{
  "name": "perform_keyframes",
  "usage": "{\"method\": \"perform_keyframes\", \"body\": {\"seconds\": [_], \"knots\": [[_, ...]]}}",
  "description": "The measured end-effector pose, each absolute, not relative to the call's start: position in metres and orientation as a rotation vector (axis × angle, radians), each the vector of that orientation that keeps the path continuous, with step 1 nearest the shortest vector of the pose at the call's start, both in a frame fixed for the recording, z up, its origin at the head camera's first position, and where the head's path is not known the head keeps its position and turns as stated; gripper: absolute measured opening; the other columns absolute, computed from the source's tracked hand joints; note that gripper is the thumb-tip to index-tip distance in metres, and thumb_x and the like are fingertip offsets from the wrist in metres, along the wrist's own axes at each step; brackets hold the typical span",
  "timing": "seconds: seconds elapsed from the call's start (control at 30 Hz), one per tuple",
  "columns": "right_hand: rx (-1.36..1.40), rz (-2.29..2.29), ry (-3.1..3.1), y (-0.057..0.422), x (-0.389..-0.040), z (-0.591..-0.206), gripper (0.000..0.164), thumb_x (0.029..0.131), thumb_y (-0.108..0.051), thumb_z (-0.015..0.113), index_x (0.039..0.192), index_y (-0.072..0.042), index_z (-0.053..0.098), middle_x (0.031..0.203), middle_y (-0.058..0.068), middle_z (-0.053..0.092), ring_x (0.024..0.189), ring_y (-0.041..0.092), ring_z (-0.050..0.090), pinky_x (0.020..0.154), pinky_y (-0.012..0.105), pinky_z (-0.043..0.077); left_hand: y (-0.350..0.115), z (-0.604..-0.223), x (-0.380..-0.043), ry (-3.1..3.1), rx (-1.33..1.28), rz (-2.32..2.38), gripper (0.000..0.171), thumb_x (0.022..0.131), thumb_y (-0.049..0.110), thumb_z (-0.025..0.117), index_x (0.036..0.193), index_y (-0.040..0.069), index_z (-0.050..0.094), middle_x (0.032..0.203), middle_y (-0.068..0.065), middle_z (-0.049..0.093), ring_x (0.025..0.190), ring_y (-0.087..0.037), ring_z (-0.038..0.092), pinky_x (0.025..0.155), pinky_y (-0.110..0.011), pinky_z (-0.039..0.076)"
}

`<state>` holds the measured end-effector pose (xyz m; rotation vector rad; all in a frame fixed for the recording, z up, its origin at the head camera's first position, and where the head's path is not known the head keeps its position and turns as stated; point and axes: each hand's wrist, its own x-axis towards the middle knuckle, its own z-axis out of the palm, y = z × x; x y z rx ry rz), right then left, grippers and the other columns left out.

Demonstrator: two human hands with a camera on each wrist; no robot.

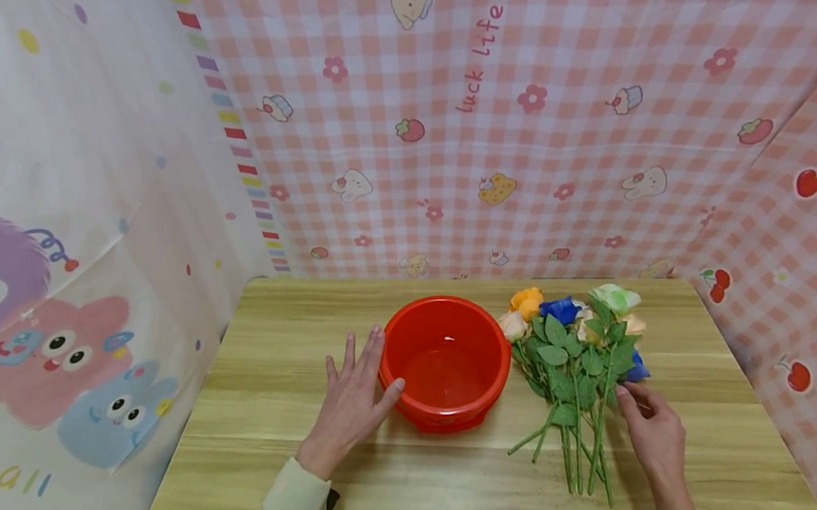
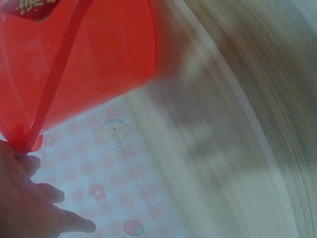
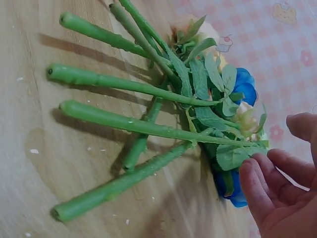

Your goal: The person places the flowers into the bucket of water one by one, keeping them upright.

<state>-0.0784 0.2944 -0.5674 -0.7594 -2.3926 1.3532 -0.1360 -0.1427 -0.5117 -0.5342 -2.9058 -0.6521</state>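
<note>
A red plastic bucket (image 1: pixel 457 411), hollow and round, stands in the middle of the table. My left hand (image 1: pixel 351 399) lies against its left rim with the fingers spread and straight. In the left wrist view, the bucket's red handle (image 2: pixel 57 69) hangs down its side, close to the left hand (image 2: pixel 29 198). To the right lies a bunch of roses (image 1: pixel 564 359), orange, blue, cream and pale green, their stems toward me. My right hand (image 1: pixel 656 432) is beside the leaves on the right, and in the right wrist view its loosely bent fingers (image 3: pixel 285 178) reach a green leaf (image 3: pixel 233 156).
The wooden table (image 1: pixel 258 355) meets a pink checked cloth (image 1: pixel 387 161) at the back and right. A white printed cloth (image 1: pixel 105 151) hangs on the left. Cut green stems (image 3: pixel 94 198) spread toward the front, with small white bits around them.
</note>
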Motion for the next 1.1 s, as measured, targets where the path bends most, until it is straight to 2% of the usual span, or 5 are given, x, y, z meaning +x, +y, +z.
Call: {"method": "perform_keyframes", "body": {"seconds": [0.13,0.23,0.47,0.97,1.1], "knots": [[-0.795,1.456,-2.357,0.295,-0.078,-0.572,0.039,0.099,-0.033,0.068,0.119,0.000,0.072,0.086,-0.016,0.070,0.071,-0.012,0.059,0.063,0.011,0.048,-0.143,-0.511,-0.135,-2.894,-0.535,-0.660,0.081,0.103,0.054,0.048,0.166,0.011,0.020,0.171,-0.004,0.019,0.157,-0.045,0.010,0.113,-0.080,0.012],[-0.817,1.535,-2.339,0.294,-0.077,-0.576,0.039,0.099,-0.032,0.069,0.119,0.002,0.070,0.077,-0.024,0.066,0.068,-0.007,0.064,0.061,0.014,0.051,-0.143,-0.511,-0.134,-2.889,-0.534,-0.656,0.081,0.103,0.053,0.049,0.166,0.011,0.020,0.171,-0.005,0.020,0.156,-0.046,0.011,0.112,-0.081,0.013],[-0.803,1.625,-2.353,0.295,-0.078,-0.584,0.042,0.100,-0.029,0.070,0.122,0.007,0.068,0.072,-0.019,0.071,0.065,-0.003,0.067,0.063,0.012,0.051,-0.143,-0.512,-0.135,-2.896,-0.524,-0.678,0.081,0.103,0.052,0.050,0.167,0.012,0.018,0.171,-0.004,0.019,0.156,-0.045,0.011,0.113,-0.080,0.011],[-0.808,1.805,-2.322,0.297,-0.089,-0.590,0.046,0.098,-0.019,0.071,0.128,0.015,0.063,0.083,-0.006,0.076,0.067,0.002,0.070,0.065,0.018,0.057,-0.142,-0.512,-0.136,-2.921,-0.512,-0.686,0.082,0.104,0.052,0.049,0.167,0.012,0.016,0.172,-0.004,0.019,0.157,-0.042,0.007,0.114,-0.079,0.012],[-0.841,1.791,-2.339,0.296,-0.091,-0.593,0.045,0.098,-0.017,0.070,0.129,0.015,0.062,0.083,-0.008,0.075,0.068,0.001,0.068,0.064,0.018,0.057,-0.142,-0.512,-0.136,-2.917,-0.512,-0.697,0.081,0.103,0.051,0.051,0.167,0.012,0.017,0.172,-0.005,0.020,0.157,-0.042,0.008,0.114,-0.079,0.012]]}}
